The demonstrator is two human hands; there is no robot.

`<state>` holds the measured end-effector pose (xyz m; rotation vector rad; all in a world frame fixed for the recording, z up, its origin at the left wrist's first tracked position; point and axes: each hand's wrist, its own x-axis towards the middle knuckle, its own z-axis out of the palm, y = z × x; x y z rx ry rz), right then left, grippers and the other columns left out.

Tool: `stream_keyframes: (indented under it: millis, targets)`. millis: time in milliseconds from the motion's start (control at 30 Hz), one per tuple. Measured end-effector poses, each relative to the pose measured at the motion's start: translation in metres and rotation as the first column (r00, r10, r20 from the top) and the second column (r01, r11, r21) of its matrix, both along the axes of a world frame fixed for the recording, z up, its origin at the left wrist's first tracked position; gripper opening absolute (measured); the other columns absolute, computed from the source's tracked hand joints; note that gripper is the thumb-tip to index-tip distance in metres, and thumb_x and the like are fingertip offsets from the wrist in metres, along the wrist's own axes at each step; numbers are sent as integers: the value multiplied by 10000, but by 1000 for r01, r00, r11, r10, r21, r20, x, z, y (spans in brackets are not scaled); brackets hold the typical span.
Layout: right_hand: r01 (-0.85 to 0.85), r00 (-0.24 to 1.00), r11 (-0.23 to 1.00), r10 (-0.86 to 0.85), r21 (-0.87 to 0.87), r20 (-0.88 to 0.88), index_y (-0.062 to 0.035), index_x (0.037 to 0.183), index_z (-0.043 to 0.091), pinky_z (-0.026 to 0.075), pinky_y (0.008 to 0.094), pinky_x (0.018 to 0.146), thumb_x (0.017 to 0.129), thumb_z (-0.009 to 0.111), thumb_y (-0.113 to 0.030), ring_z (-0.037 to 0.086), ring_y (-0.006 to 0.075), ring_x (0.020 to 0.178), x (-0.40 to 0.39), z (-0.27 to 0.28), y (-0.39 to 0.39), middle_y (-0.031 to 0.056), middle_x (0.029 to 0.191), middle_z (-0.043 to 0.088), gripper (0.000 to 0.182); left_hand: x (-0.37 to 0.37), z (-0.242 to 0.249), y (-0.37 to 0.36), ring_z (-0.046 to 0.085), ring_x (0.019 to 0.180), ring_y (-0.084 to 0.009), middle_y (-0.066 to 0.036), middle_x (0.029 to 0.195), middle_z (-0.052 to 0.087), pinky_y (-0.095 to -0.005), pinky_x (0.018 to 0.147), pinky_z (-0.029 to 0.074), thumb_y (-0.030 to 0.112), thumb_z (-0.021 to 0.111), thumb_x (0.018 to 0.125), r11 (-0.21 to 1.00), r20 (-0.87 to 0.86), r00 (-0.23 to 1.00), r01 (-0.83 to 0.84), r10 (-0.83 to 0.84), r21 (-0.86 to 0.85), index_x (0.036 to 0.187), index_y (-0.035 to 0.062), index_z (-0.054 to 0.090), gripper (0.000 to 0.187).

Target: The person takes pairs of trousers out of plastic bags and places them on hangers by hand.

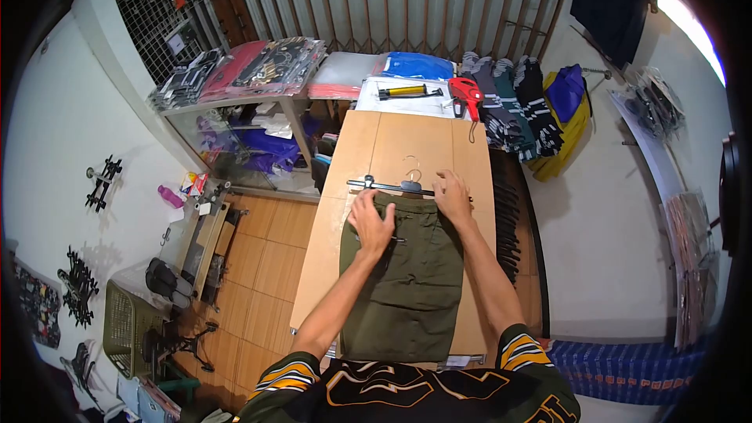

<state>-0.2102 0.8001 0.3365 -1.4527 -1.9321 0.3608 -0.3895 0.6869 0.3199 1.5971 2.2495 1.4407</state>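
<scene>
An olive-green folded garment (407, 290), which looks like shorts or trousers, lies on the wooden table with its waistband toward the far side. Along that waistband runs a black clip hanger (411, 186) with a metal hook. My left hand (371, 223) rests on the waistband's left corner, thumb and fingers apart, just below the hanger's left clip. At the bar's right end, my right hand (452, 197) has its fingers curled round the hanger near the waistband's right corner. The right clip is hidden behind those fingers.
The wooden table (337, 157) extends forward to a white surface with a yellow-and-black pump (403, 92) and a red handheld tool (466, 96). Packed garments (274, 63) top a glass cabinet at left. Folded socks (536, 102) lie right; black hangers (506, 227) line the table's right side.
</scene>
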Motion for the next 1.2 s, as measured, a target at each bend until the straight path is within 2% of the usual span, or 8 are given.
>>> stream_keyframes:
  millis: [100,200,500,633,700,833,967,1200]
  targets:
    - [-185,981,981,188,65,-44,-42,1085,653,462,443,926,840,657,-178,608,361,1050,-43,-6,6,188,1053,669,281,-33,-4,-2,472,1203,-335,-172,1258,519,-510,968,351,230,756,791,991,-25,993,-117,116,-71,1276,58,462,593]
    - [-372,927,928,372,14,-53,13,1124,647,517,436,858,848,654,-144,661,385,948,-88,-7,12,227,1001,692,318,-60,-30,5,557,1096,-360,-159,1133,610,-514,911,418,308,774,790,981,146,989,8,21,-194,1314,43,420,685]
    - [-484,869,836,493,-259,-33,10,992,706,520,428,819,860,640,-204,682,370,909,-140,-14,30,230,945,703,260,-69,-19,22,594,1147,-309,-154,1162,667,-493,941,421,488,770,750,856,137,990,34,43,-515,1180,79,638,608]
    - [-483,875,856,465,-185,-131,32,954,692,523,385,741,887,630,-218,686,276,786,-137,-13,40,183,850,703,266,-69,-13,36,646,1057,-354,-201,1062,697,-456,909,469,499,746,756,855,234,972,125,-5,-503,1157,62,656,600]
    - [-485,864,820,398,-303,-307,37,971,692,522,366,696,917,611,-234,680,238,729,-134,-1,38,167,827,699,288,-70,-15,45,655,1028,-365,-210,1034,700,-444,893,483,474,743,758,865,272,962,138,-2,-482,1132,51,665,570]
    - [-525,845,793,443,-310,-298,40,983,695,517,351,666,934,598,-247,670,211,686,-129,-6,46,159,808,691,307,-79,-40,61,668,994,-369,-219,1000,703,-422,868,504,406,742,746,888,361,931,209,-53,-409,1061,31,688,493]
    - [-462,881,832,390,-308,-266,20,987,706,518,361,703,927,603,-236,673,220,747,-126,1,44,165,834,704,282,-75,-10,44,682,879,-303,-187,928,711,-381,790,508,311,718,794,910,402,909,256,-112,-327,1016,11,685,375]
    - [-372,900,911,307,-178,-310,8,946,707,515,359,722,871,646,-176,672,223,774,-123,6,44,151,839,713,208,-84,-44,42,645,802,-194,-98,858,707,-314,757,466,332,694,868,938,595,778,329,-202,-111,1000,37,685,323]
